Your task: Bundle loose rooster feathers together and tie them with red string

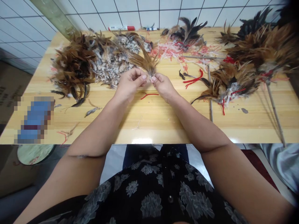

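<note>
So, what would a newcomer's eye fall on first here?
Probably the big heap of brown and grey-white feathers on the left of the wooden table, matched by the bushy brown feather bundle on the right. Between them, the right hand pinches the base of a brown tuft, with the left hand close beside it. Pink and white strands lie behind.

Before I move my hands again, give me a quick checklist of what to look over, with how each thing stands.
1. Right hand pinching the feather bunch at its base: ok.
2. Left hand touching that base too: cannot tell.
3. Tabletop just in front of the hands free of scraps: not ok, a red string lies there.
4. Red marker away from both hands: ok.
5. Thin stick clear of the right forearm: cannot tell.
</note>
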